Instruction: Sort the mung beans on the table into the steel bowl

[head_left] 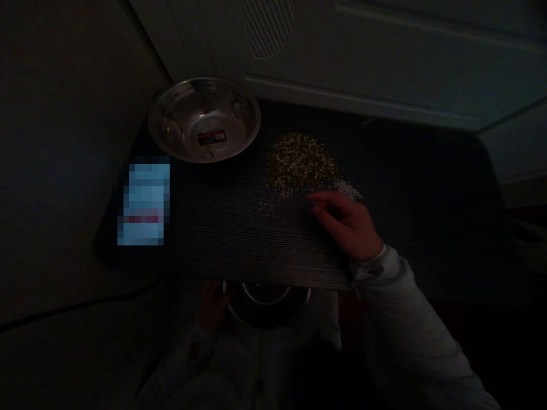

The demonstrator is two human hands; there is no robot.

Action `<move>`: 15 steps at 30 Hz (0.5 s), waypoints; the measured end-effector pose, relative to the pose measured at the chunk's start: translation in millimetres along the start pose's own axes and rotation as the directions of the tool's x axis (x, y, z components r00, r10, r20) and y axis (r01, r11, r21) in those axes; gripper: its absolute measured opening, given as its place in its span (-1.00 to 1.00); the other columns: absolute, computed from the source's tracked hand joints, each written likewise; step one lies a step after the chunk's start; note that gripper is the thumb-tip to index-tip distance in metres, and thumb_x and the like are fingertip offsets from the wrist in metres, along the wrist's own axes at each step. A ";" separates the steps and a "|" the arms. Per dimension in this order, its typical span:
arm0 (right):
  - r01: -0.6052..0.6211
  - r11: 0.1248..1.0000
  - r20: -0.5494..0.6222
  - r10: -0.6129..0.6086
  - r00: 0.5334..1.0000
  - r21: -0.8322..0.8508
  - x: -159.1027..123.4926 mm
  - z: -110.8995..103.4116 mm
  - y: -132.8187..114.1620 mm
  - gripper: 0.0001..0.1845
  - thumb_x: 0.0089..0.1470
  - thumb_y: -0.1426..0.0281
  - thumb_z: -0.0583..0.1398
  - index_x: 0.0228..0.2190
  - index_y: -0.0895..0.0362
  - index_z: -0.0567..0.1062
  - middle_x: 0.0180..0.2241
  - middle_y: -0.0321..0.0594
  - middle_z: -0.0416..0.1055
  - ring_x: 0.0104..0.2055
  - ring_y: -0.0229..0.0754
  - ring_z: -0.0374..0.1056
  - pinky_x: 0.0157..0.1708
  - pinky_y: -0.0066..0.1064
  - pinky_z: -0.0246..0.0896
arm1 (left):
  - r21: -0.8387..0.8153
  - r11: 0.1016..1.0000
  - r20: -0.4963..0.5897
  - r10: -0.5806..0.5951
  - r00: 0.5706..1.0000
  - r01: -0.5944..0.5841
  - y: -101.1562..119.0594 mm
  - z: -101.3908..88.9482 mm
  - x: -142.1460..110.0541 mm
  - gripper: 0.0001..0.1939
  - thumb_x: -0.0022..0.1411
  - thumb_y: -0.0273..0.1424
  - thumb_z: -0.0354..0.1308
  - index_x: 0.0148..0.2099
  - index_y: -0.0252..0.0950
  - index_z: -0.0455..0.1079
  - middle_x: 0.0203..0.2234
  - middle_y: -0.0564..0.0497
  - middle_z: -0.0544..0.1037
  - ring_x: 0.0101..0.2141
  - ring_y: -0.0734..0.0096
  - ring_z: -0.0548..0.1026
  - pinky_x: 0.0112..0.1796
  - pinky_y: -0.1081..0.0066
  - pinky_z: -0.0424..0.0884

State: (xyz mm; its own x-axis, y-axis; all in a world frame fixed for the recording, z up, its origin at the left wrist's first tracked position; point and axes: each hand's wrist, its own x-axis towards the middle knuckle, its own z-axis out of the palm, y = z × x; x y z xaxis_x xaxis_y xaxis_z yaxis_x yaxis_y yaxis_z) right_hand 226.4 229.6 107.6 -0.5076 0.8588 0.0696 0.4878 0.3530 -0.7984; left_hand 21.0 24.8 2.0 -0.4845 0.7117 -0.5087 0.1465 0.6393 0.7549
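My right hand [348, 222] is over the dark table, thumb and fingers pinched on what looks like a thin clear plastic sheet [294, 209]; its outline is faint in the dim light. Just beyond it lies a pile of mixed green and pale grains [301, 162], with a smaller patch of white grains [348, 189] by my knuckles. A few loose grains are scattered left of the sheet. Below the table's front edge, my left hand [213, 306] grips the rim of a metal bowl [268, 316] at my lap. The bowl's contents are too dark to make out.
A wide steel basin [205, 117] with a dark label inside stands at the table's back left. In front of it lies a lit, blurred-out phone-like screen [145, 202]. The dark wood-grain table [427, 188] backs onto a pale panel [363, 62]. A cable [85, 307] runs at lower left.
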 end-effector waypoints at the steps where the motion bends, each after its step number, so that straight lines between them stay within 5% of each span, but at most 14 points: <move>1: -0.001 1.000 0.007 0.001 1.000 0.001 -0.1 0.0 -0.2 -0.72 -0.07 0.38 0.04 -0.25 0.11 0.35 -0.45 -0.30 0.35 -0.44 -0.33 0.25 -0.45 -0.48 0.14 | -0.001 1.000 0.000 0.004 1.000 -0.004 -0.7 -0.1 0.1 -0.63 -0.22 -0.27 0.07 -0.29 -0.29 0.38 -0.32 -0.06 0.47 -0.24 0.15 0.37 -0.24 0.23 0.25; 15: -0.002 1.000 0.058 0.001 0.998 0.020 -1.3 -1.9 -2.1 -0.71 -0.07 0.37 0.05 -0.23 0.11 0.33 -0.46 -0.29 0.36 -0.47 -0.34 0.26 -0.47 -0.50 0.14 | -0.012 1.000 -0.018 0.024 1.000 -0.024 0.2 0.5 -0.7 -0.63 -0.23 -0.23 0.08 -0.31 -0.26 0.39 -0.37 -0.04 0.48 -0.22 0.13 0.35 -0.23 0.23 0.25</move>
State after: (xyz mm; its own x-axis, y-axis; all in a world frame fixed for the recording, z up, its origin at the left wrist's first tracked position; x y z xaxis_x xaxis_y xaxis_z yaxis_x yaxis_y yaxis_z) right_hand 227.5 228.4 110.3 -0.5476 0.8361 0.0338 0.4745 0.3436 -0.8104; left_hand 21.8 24.6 2.4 -0.4964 0.7212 -0.4831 0.1478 0.6186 0.7717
